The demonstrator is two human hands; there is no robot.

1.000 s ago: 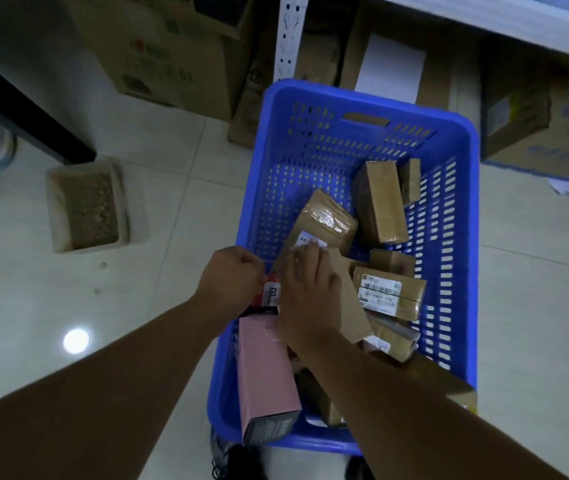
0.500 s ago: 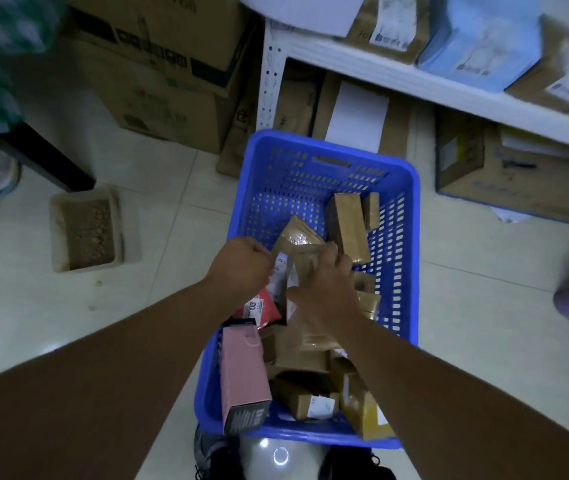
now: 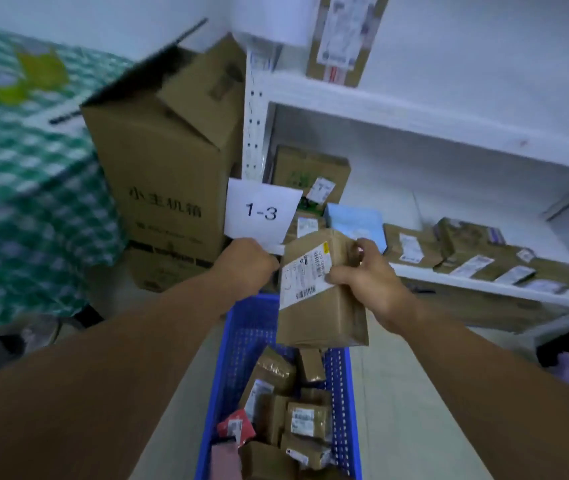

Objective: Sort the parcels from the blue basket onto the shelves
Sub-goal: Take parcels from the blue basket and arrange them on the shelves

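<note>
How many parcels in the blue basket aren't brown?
2: a red plastic pouch at the near left, a pink cardboard box just nearer, cropped; more may be buried.
</note>
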